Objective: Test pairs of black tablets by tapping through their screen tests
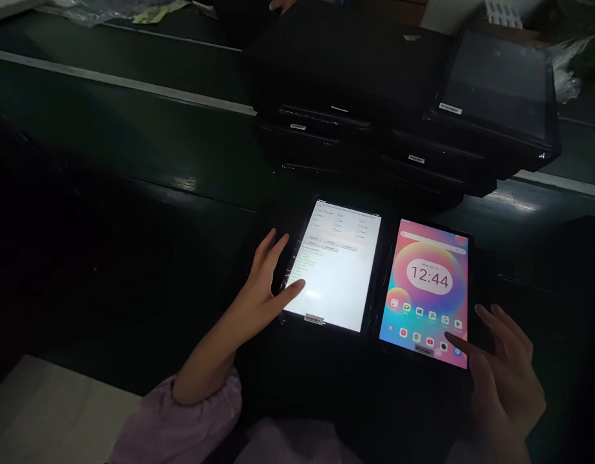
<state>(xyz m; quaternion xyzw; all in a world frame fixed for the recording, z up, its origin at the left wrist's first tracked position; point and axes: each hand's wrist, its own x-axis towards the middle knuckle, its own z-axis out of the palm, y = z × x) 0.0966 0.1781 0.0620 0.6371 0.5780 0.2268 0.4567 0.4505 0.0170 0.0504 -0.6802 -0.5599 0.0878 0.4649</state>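
Two lit tablets lie side by side on the dark green work surface. The left tablet (336, 277) shows a white page with check boxes, buttons and lines of green text. My left hand (263, 287) is at its left edge, fingers spread, with the thumb over the lower left of the screen. The right tablet (425, 290) displays a colourful home screen with a clock reading 12:44 and app icons. Over its lower right part, my right hand (507, 367) stretches out the index finger, close to the icons. Its other fingers are apart and hold nothing.
Behind the tablets rise stacks of dark tablets (495, 90), several with small white labels. Clear plastic wrap (568, 64) lies at the back right, and more plastic film (89, 11) at the back left. A pale panel (60, 412) is at the lower left.
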